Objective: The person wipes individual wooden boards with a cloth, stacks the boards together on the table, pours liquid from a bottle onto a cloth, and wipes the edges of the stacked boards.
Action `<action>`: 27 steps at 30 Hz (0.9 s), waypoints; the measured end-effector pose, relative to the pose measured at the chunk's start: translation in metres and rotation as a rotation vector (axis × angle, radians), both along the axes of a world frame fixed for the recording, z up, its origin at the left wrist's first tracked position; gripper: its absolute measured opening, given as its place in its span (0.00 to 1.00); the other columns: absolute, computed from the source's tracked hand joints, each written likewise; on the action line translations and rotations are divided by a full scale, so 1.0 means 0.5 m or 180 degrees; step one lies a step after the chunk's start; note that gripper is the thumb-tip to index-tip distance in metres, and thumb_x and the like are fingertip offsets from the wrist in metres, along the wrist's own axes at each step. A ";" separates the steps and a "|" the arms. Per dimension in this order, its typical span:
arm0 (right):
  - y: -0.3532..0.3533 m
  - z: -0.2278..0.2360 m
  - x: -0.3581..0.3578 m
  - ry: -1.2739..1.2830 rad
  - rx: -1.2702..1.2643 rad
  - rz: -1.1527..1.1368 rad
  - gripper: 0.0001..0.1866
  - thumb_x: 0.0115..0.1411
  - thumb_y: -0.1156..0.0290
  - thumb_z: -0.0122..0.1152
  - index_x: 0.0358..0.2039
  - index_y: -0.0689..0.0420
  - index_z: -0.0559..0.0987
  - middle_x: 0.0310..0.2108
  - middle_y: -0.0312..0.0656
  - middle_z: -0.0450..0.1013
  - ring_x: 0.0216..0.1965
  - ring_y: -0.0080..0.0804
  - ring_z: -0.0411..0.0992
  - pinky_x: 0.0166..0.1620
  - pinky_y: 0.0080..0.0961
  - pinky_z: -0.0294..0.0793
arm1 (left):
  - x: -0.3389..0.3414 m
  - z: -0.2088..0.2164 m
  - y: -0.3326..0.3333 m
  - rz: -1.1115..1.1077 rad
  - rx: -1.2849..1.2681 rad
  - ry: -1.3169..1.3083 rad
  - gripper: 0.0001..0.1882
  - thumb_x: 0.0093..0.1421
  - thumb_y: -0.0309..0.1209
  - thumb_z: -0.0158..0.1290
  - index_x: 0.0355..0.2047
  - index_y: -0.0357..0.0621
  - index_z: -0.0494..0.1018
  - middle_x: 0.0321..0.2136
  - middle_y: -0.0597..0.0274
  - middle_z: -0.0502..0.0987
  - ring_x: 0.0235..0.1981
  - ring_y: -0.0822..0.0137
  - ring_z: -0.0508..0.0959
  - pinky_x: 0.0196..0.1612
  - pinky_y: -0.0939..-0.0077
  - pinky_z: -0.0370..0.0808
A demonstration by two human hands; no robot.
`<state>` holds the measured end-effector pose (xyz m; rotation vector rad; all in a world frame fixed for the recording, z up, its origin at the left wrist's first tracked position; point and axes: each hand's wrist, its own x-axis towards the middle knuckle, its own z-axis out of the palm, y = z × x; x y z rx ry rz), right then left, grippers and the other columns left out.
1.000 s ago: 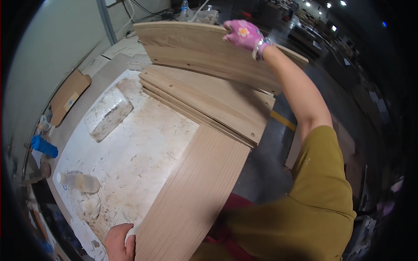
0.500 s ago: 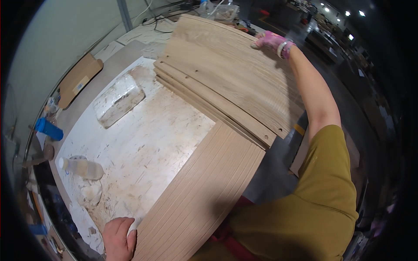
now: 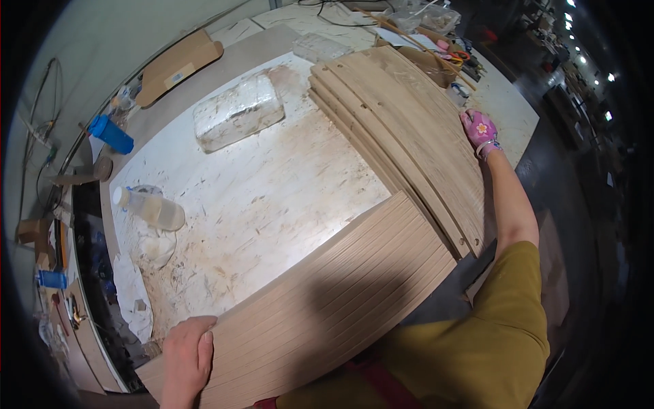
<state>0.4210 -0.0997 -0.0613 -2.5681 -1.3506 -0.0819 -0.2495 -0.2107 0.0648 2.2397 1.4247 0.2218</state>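
While the near end of the grooved board (image 3: 320,300) runs out of view past the lower edge, the left hand (image 3: 185,358) lies flat on its left end, fingers together. Beside it, the white, glue-stained surface (image 3: 259,198) lies open towards the wrapped block (image 3: 238,112) and plastic bottle (image 3: 151,208). At the right edge, the fanned stack of boards (image 3: 402,136) runs lengthwise from the far corner to overhang the near side; the gloved right hand (image 3: 480,133) rests on its outer edge, fingers curled, grip unclear.

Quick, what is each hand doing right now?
Left hand: bare, fingers flat on the near stack of pale wooden boards, not gripping.
Right hand: pink-gloved, on the far edge of the top drilled wooden panel.
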 end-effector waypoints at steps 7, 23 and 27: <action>0.047 -0.004 -0.084 -0.0644 0.0123 0.0684 0.22 0.64 0.55 0.45 0.49 0.58 0.71 0.48 0.55 0.69 0.50 0.52 0.67 0.53 0.40 0.65 | 0.003 0.011 0.018 -0.0088 0.0210 0.0083 0.09 0.57 0.28 0.47 0.37 0.39 0.73 0.32 0.51 0.76 0.35 0.49 0.74 0.38 0.61 0.68; -0.135 0.013 -0.477 0.5916 0.0779 0.2441 0.36 0.65 0.43 0.32 0.61 0.61 0.60 0.57 0.49 0.62 0.60 0.42 0.59 0.64 0.36 0.53 | -0.494 -0.118 -0.208 0.2673 -0.0473 -0.3299 0.45 0.60 0.67 0.22 0.63 0.44 0.55 0.63 0.57 0.57 0.64 0.62 0.54 0.65 0.63 0.45; -0.144 0.002 -0.479 0.5947 0.0730 0.2301 0.34 0.66 0.44 0.33 0.58 0.62 0.62 0.55 0.49 0.64 0.58 0.41 0.61 0.63 0.35 0.55 | -0.348 -0.174 -0.179 0.2842 -0.0604 -0.4592 0.46 0.61 0.65 0.24 0.62 0.35 0.54 0.62 0.53 0.58 0.62 0.61 0.57 0.64 0.67 0.51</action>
